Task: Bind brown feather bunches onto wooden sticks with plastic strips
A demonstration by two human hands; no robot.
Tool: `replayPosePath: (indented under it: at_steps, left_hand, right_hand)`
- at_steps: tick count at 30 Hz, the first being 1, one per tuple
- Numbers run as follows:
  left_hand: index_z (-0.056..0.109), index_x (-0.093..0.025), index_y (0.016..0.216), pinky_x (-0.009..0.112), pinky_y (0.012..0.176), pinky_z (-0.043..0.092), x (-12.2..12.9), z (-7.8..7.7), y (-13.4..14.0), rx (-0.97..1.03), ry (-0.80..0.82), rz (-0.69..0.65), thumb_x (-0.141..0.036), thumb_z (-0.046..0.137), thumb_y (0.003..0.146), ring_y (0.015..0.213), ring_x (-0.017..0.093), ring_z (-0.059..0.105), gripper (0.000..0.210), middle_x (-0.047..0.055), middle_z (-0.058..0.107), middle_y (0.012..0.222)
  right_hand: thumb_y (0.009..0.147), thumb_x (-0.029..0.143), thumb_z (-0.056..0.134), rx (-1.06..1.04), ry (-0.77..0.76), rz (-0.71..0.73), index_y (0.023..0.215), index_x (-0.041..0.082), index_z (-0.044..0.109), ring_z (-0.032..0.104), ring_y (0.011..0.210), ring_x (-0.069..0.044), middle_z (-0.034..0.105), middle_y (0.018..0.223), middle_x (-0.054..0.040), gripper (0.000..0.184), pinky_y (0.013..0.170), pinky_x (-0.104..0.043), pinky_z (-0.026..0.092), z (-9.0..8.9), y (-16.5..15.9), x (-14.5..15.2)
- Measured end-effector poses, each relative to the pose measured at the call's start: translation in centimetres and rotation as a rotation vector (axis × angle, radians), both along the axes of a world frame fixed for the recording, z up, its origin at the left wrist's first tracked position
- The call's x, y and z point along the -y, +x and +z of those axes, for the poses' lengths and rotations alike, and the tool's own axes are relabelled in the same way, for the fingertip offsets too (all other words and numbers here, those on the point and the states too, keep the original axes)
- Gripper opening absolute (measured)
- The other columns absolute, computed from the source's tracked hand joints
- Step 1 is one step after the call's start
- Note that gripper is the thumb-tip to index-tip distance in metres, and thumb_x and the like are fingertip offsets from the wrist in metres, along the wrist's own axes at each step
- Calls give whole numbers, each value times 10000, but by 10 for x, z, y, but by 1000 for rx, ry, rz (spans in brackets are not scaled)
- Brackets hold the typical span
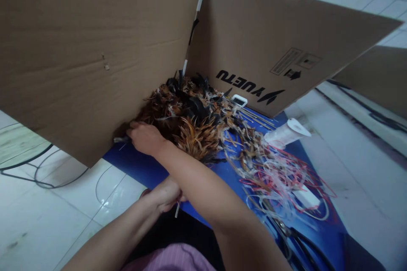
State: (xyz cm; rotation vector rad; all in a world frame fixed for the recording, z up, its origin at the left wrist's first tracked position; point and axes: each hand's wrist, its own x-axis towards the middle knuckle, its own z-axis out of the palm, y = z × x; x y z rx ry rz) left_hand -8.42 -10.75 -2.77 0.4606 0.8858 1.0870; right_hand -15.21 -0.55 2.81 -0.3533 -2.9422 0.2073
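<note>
My right hand (146,137) reaches across my left forearm to the left edge of a pile of brown and black feathers (197,135). Its fingers are curled in at the feathers, beside the cardboard; what they grip is hidden. Close to my lap, my left hand (170,192) is closed, partly covered by the right forearm. A thin pale stick (177,210) pokes out below it. A small whitish bundle end (121,139) lies just left of my right hand.
Tall cardboard panels (95,51) enclose the blue tabletop (136,165) at the back and left. Rightward are a white spool (288,132), tangled red and clear strips (280,173), a white block (305,197), scissors (286,229) and thin sticks (257,117). Cables (41,173) lie leftward.
</note>
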Motion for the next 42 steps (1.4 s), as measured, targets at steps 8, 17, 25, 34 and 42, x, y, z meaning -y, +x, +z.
replayPosePath:
  at_steps: [8, 17, 25, 34, 42]
  left_hand:
    - [387, -196, 677, 195, 380, 131, -2, 6, 2, -131, 89, -102, -488, 626, 754, 385, 29, 228, 385, -94, 348, 524]
    - [407, -191, 690, 200, 382, 170, -7, 2, 15, -379, 173, -202, -480, 511, 829, 387, 45, 238, 337, -101, 332, 461]
    - [428, -185, 786, 193, 386, 196, -6, -1, 23, -451, 200, -210, -415, 530, 824, 408, 48, 260, 255, -103, 364, 507]
    - [408, -190, 791, 191, 391, 183, -5, 1, 24, -411, 215, -269, -478, 534, 835, 426, 44, 226, 317, -110, 323, 528]
    - [394, -199, 716, 201, 393, 164, -6, 0, 22, -457, 219, -286, -457, 542, 822, 420, 51, 212, 316, -108, 297, 487]
  right_hand:
    - [772, 163, 556, -397, -854, -154, 807, 159, 620, 596, 593, -87, 602, 643, 58, 73, 573, -196, 467, 71, 128, 3]
    - [850, 31, 488, 0, -417, -107, 942, 143, 692, 563, 808, -125, 612, 872, -46, 250, 747, -251, 429, 72, 223, 9]
    - [908, 87, 461, 214, -247, -161, 906, 154, 670, 510, 777, -119, 558, 862, -40, 219, 666, -227, 356, 59, 235, 19]
    - [904, 115, 478, 362, -64, -120, 928, 152, 661, 521, 791, -147, 559, 893, -49, 188, 629, -260, 332, 67, 232, 22]
    - [912, 165, 501, 389, 36, -50, 936, 157, 663, 535, 793, -164, 577, 921, -62, 164, 648, -281, 362, 66, 227, 23]
